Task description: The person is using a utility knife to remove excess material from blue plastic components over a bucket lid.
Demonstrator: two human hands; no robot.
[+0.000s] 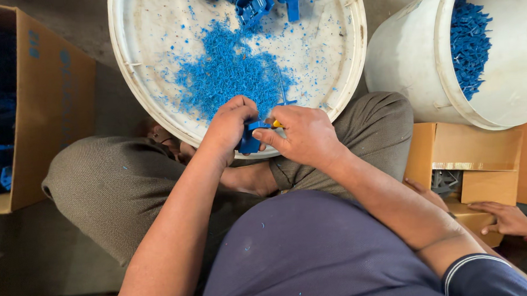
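Note:
My left hand (229,124) grips a small blue plastic part (250,141) just over the near rim of a round white tub (354,47). My right hand (302,134) is closed on a small tool with a yellow tip (276,124) that touches the part. Inside the tub lies a heap of fine blue plastic shavings (229,71), with several larger blue moulded parts (254,1) at its far side. I sit cross-legged with the tub resting against my knees.
A white bucket (409,56) tilted at the right holds blue scraps (468,41). A cardboard box (51,105) with blue parts stands at the left. Small brown cartons (480,160) sit at the right, where another person's hand (504,218) rests on one.

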